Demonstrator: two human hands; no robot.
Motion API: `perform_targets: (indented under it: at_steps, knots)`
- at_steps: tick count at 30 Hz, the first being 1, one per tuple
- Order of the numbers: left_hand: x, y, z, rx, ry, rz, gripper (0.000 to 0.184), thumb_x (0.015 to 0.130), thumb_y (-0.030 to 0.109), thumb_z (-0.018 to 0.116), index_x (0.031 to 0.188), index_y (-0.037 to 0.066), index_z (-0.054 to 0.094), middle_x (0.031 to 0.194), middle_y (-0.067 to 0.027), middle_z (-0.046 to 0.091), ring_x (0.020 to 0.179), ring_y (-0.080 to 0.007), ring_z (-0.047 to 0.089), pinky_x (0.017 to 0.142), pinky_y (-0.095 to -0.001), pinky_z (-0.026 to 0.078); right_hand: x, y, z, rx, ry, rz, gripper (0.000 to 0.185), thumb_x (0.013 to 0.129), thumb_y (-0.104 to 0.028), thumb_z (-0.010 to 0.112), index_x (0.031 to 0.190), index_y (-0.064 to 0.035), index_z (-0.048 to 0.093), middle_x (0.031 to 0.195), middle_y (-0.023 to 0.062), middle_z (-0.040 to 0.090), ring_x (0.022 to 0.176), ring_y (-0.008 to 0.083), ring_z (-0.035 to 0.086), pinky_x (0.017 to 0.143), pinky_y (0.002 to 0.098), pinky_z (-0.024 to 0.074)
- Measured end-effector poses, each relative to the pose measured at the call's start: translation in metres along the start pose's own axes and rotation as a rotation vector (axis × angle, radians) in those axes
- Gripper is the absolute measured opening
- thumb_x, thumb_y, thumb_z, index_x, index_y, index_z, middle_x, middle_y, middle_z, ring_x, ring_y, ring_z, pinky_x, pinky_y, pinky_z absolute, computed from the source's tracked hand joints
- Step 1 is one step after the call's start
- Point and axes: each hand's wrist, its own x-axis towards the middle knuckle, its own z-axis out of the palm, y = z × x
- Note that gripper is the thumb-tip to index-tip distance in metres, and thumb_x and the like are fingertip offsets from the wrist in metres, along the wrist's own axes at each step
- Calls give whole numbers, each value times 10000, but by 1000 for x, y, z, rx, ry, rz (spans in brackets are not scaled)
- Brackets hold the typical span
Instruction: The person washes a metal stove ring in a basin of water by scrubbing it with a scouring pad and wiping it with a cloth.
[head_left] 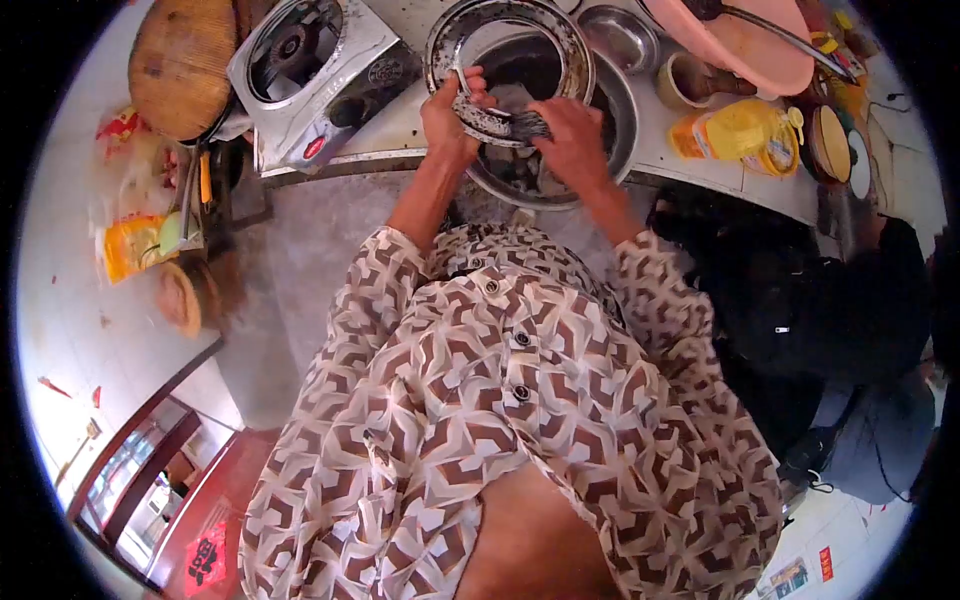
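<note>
My left hand (452, 118) grips the near left side of a round metal ring (578, 70), blackened with grime, that looks like a stove drip ring. It is held tilted over a large metal basin (627, 115). My right hand (575, 142) is closed on a dark steel wool scrubber (530, 126), pressed against the ring's near edge. Inside the basin, dark water and a greyish piece show through and below the ring; what lies deeper is hidden.
A gas stove (370, 45) stands left of the basin, beside a round wooden lid (180, 65). To the right are a small metal bowl (620, 38), a pink basin (745, 45) with a dark long-handled utensil, and a yellow oil bottle (740, 130). The counter edge (720, 185) runs before me.
</note>
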Motion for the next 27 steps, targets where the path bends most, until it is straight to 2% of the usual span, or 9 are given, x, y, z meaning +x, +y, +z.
perform_targets:
  at_steps: [5, 7, 11, 13, 16, 19, 22, 25, 27]
  knots:
    - [0, 2, 5, 138, -62, -65, 311, 946, 210, 399, 1052, -60, 509, 763, -68, 552, 592, -116, 436, 567, -260, 398, 10, 57, -26, -144, 12, -44, 436, 623, -109, 687, 1049, -124, 596, 1001, 66, 564, 952, 277, 509, 810, 414, 396]
    - [10, 3, 5, 147, -42, -36, 315, 944, 205, 401, 1063, -64, 513, 754, -68, 562, 580, -114, 437, 568, -262, 399, 9, 46, -17, -115, 76, -106, 429, 620, -102, 690, 1038, -102, 591, 964, 79, 568, 923, 289, 523, 807, 412, 408]
    - [-4, 2, 37, 397, 6, 135, 267, 929, 132, 429, 986, -98, 553, 704, -96, 578, 581, -139, 463, 554, -271, 412, 2, -13, 8, -101, -2, 111, 419, 626, -130, 702, 1027, -96, 585, 985, 83, 579, 949, 286, 533, 802, 413, 407]
    - [1, 6, 22, 323, -33, 68, 294, 939, 169, 412, 1025, -82, 537, 716, -76, 571, 574, -130, 460, 575, -274, 416, 0, -10, 8, 25, 32, 103, 410, 633, -148, 703, 1022, -102, 584, 1014, 87, 582, 972, 281, 533, 798, 417, 405]
    - [3, 8, 7, 319, -38, -19, 304, 943, 180, 406, 1049, -78, 527, 723, -66, 570, 573, -126, 458, 592, -276, 418, -3, 46, 1, -250, -21, 16, 407, 657, -166, 703, 1039, -100, 577, 1038, 94, 584, 987, 276, 533, 801, 410, 403]
    - [2, 9, 5, 368, 8, -47, 306, 944, 181, 414, 1044, -81, 535, 730, -73, 584, 574, -131, 484, 587, -273, 430, 6, 66, -12, -338, 51, 100, 400, 703, -149, 675, 1082, -94, 560, 1015, 110, 586, 987, 294, 530, 809, 416, 405]
    - [-3, 16, 11, 506, 35, 41, 310, 943, 183, 430, 1043, -85, 549, 758, -95, 615, 590, -146, 539, 582, -271, 463, 9, 88, 3, 113, 237, 467, 411, 735, -148, 651, 1127, -85, 540, 1013, 140, 578, 989, 328, 522, 844, 414, 405]
    - [-9, 29, 11, 622, 30, 139, 313, 939, 180, 445, 1057, -88, 558, 799, -122, 643, 618, -163, 590, 590, -272, 496, 4, 100, 13, 314, 155, 683, 433, 751, -145, 620, 1170, -98, 523, 1025, 174, 569, 985, 347, 524, 878, 400, 403]
    - [-9, 30, 15, 663, 8, 189, 300, 931, 159, 468, 1069, -90, 563, 860, -149, 659, 674, -175, 622, 622, -286, 514, 1, 92, 13, 199, 49, 586, 456, 757, -153, 610, 1202, -119, 510, 1090, 190, 541, 1043, 344, 496, 907, 412, 394]
